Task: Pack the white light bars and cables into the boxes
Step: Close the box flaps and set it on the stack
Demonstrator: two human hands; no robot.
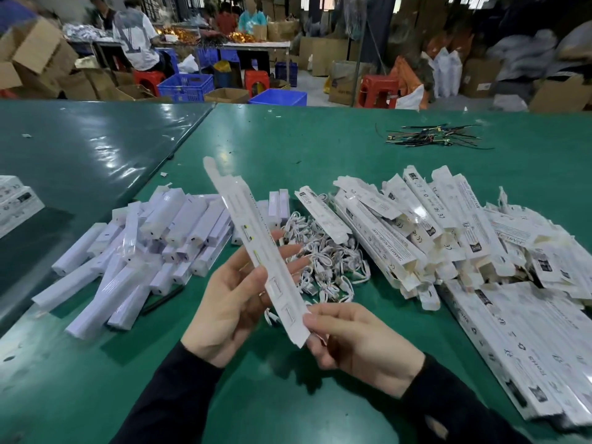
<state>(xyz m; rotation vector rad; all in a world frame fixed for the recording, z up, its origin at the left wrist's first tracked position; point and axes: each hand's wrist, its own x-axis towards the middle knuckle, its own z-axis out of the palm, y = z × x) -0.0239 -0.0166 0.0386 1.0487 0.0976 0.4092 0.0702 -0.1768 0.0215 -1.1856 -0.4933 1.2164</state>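
Both hands are on one long narrow box (256,245), held up over the middle of the green surface (320,139), tilted with its far flap open toward the far edge. Left hand (230,302) wraps the lower half: thumb on the printed face, fingers spread behind. Right hand (352,334) pinches the near end between thumb and fingertips. Neither grip is empty.

Handling, as I judge it:
- Box is thin card, very light, and flexes along its length. Support it mid-span and keep the pinch at the end; squeezing the flat faces will likely crush the sleeve shut.
- Light bars (137,251) lie in a loose heap toward the left edge. They look rigid, smooth and film-wrapped, so probably slippery. Take one near its middle or by an end cap and slide it in end-first.
- Cables (323,261) are a tangled pile of small white coils at centre, just beyond the hands. They are soft and limp and will snag each other — pick one coil by its bundle, not a loose end.
- Empty boxes (432,232) are piled to the right, with flat stacked ones (528,347) toward the near right corner.

Readable print: CE marks on several boxes in the right pile, "RoHS" on a flat one at the near right. Other text is too blurred to read — no brand legible.

A bundle of dark wires (432,137) sits well apart near the far right edge.
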